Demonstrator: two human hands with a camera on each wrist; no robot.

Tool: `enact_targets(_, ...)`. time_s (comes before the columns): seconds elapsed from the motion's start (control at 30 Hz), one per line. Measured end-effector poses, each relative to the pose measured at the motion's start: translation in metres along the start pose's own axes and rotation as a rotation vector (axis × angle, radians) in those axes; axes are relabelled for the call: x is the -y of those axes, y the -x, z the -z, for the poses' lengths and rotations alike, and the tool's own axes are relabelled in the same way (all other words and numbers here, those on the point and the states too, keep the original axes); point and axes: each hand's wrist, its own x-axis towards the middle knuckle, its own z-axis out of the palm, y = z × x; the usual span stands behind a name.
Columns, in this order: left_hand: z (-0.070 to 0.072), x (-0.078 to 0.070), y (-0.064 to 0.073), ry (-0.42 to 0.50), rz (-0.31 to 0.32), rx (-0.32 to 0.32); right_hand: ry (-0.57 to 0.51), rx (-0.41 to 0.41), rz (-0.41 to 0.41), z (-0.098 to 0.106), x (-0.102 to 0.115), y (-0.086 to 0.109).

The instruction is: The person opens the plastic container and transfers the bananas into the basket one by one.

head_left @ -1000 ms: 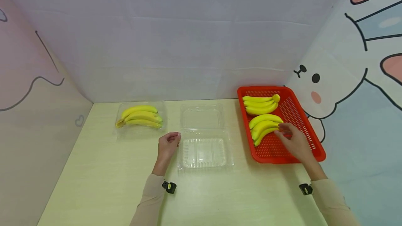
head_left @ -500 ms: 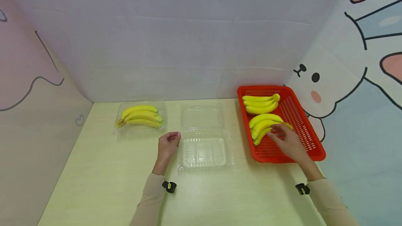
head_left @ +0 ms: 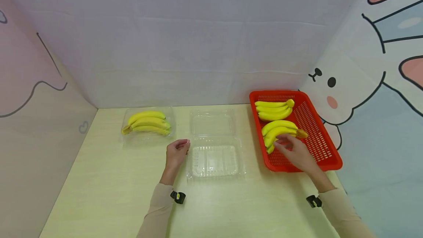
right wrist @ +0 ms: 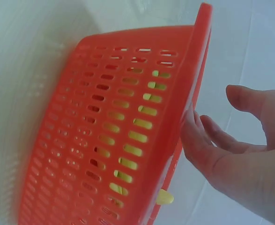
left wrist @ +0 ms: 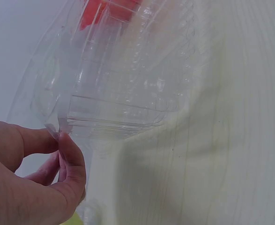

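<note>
Thumb and finger of my left hand (head_left: 176,153) pinch the left edge of an open clear plastic clamshell container (head_left: 214,161); the left wrist view shows this pinch on its rim (left wrist: 62,126). Its lid (head_left: 212,124) lies folded back toward the wall. My right hand (head_left: 295,152) hovers over the nearer banana bunch (head_left: 279,125) in a red perforated basket (head_left: 318,135), hiding part of it. In the right wrist view, the thumb stands apart from the curved fingers (right wrist: 198,145), whose tips dip behind the basket's rim; nothing shows between them.
A second banana bunch (head_left: 272,111) lies at the back of the basket. At the table's left stands another clear container (head_left: 172,115) with bananas (head_left: 148,122) in it. A white cloth wall (head_left: 185,61) rises behind the table (head_left: 99,179), with printed panels at both sides.
My right hand has moved left over the nearer bunch, from its stem end toward the banana tips, uncovering the stem. My left hand and the clamshell have stayed in place.
</note>
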Motion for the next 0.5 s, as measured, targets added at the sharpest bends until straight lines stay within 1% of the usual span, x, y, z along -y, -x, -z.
enact_targets(0.17,0.000,0.001,0.000,0.003,-0.008,0.000,-0.033,0.036,0.005,-0.005,0.002,0.000)
enact_targets(0.3,0.000,0.001,-0.001,0.001,0.006,0.001,-0.075,0.067,-0.001,-0.009,0.002,0.001)
enact_targets(0.4,0.000,0.000,-0.001,-0.005,0.014,0.004,-0.091,0.078,-0.016,-0.012,0.001,0.002)
enact_targets(0.5,0.000,-0.001,-0.001,-0.005,0.010,0.007,-0.101,0.089,-0.028,-0.015,0.002,0.002)
